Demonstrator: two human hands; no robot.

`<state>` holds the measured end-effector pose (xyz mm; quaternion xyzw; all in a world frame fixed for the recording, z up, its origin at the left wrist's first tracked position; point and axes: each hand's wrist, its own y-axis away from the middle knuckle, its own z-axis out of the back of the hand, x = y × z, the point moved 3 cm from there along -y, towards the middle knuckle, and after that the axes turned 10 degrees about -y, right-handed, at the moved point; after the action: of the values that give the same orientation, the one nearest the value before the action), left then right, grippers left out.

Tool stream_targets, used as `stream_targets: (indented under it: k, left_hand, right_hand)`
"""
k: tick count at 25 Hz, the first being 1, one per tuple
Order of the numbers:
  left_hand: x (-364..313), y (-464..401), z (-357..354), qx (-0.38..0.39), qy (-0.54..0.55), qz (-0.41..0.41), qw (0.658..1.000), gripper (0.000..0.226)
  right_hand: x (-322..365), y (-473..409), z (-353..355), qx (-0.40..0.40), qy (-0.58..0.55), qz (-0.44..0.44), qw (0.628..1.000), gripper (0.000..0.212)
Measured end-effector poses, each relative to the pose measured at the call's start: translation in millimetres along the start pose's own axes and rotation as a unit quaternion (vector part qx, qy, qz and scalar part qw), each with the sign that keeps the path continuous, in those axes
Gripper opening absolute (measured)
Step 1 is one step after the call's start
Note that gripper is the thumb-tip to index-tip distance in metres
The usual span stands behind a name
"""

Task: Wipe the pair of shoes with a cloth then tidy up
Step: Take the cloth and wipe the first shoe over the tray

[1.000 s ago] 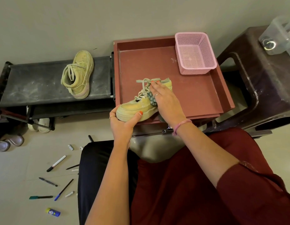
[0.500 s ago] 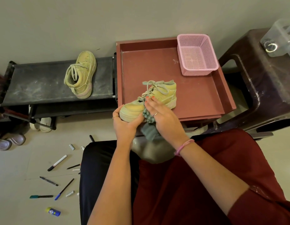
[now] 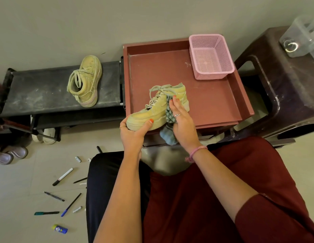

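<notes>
- 2 shoes: held shoe (image 3: 158, 109) toe toward person, lengthwise; spare shoe (image 3: 86, 81) toe away.
- left hand (image 3: 133, 132) grips toe; right hand (image 3: 182, 123) presses cloth (image 3: 169, 116), fingers curled.

no legible text, labels or brands

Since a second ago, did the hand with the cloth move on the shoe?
Yes. The right hand and cloth slid down toward the red tray's near edge, then back up the shoe.
</notes>
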<state>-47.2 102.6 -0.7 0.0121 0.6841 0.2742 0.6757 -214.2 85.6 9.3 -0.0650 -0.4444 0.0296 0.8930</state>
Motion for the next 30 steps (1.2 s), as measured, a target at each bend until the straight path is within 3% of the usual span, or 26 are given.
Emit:
stream_targets:
  k: [5, 9, 15, 19, 25, 30]
  left_hand:
    - [3, -6, 0, 0.000, -0.007, 0.004, 1.000, 0.069]
    - [3, -10, 0, 0.007, -0.001, 0.006, 1.000, 0.068]
    - [6, -9, 1, 0.000, -0.009, 0.002, 1.000, 0.071]
    - [5, -6, 1, 0.004, -0.016, 0.002, 1.000, 0.069]
    - [3, -3, 2, 0.007, -0.021, -0.001, 1.000, 0.070]
    - [2, -2, 2, 0.008, -0.022, 0.000, 1.000, 0.070]
  right_hand:
    - [17, 23, -12, 0.071, 0.035, 0.155, 0.985, 0.046]
    - [3, -12, 0, 0.010, 0.063, 0.078, 0.995, 0.053]
    - [20, 6, -6, -0.010, 0.140, 0.101, 0.985, 0.051]
    - [26, -4, -4, -0.022, 0.172, 0.080, 0.982, 0.037]
    - [15, 4, 2, 0.005, 0.241, 0.133, 0.961, 0.045]
    - [17, -4, 4, -0.007, 0.220, 0.107, 0.970, 0.047]
